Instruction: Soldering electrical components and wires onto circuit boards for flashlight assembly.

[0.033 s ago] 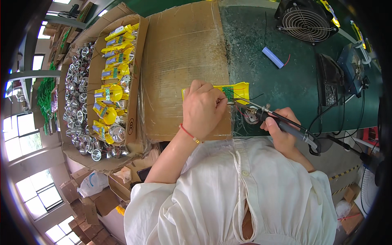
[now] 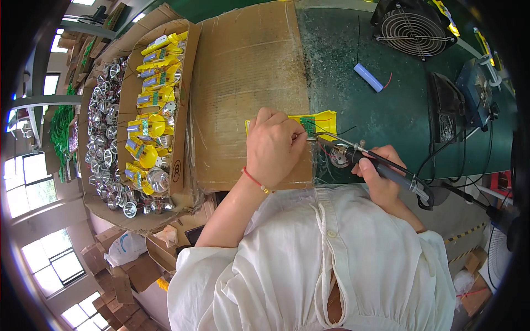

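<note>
A yellow plastic housing half (image 2: 329, 122) lies across the edge of the cardboard sheet, with a green circuit board (image 2: 307, 126) and thin wires in it. My left hand (image 2: 274, 146) rests over its left part, thumb and fingers pinched together near the board; what they hold is hidden. In my right hand (image 2: 385, 172) is a soldering iron (image 2: 395, 175) with a dark handle and a thin metal tube alongside. Its tip points left and reaches the board's edge. Under the iron's front sits a round silvery part (image 2: 338, 159) with wires, partly covered.
At the left, a cardboard box (image 2: 190, 66) holds yellow housings with blue cells, beside many silvery reflectors (image 2: 105, 140). A blue cylindrical cell (image 2: 369, 77) with wires lies on the green mat. Farther right stand a black fan (image 2: 415, 34) and a blue box-shaped unit (image 2: 473, 91) with cables.
</note>
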{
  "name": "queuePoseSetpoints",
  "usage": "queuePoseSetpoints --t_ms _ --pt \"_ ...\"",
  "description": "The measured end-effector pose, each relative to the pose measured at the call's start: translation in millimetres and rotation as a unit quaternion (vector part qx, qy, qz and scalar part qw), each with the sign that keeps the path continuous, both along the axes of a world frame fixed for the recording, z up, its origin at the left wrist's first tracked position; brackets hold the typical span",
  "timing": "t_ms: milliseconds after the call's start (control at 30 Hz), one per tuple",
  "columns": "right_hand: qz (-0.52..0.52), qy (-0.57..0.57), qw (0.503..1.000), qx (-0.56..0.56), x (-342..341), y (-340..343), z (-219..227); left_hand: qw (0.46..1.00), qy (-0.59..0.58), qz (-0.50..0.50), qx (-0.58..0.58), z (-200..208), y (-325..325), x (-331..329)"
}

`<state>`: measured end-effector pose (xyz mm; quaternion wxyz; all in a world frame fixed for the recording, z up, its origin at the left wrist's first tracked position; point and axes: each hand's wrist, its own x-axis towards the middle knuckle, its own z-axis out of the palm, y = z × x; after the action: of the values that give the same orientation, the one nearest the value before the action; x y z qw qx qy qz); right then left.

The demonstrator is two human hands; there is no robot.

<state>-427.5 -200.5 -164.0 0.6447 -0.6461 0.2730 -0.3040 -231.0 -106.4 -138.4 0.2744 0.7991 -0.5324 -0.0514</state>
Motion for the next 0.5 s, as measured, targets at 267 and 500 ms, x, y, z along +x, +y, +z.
queuePoseSetpoints --t_ms 267,500 --pt "-0.009 -0.02 1.0 0.003 3.1 1.2 3.6 1.0 0.01 0.006 0.014 1.6 0.7 0.0" --pt "-0.003 0.001 1.0 0.005 4.9 0.3 2.1 1.0 0.017 0.006 0.016 1.7 -0.2 1.1"
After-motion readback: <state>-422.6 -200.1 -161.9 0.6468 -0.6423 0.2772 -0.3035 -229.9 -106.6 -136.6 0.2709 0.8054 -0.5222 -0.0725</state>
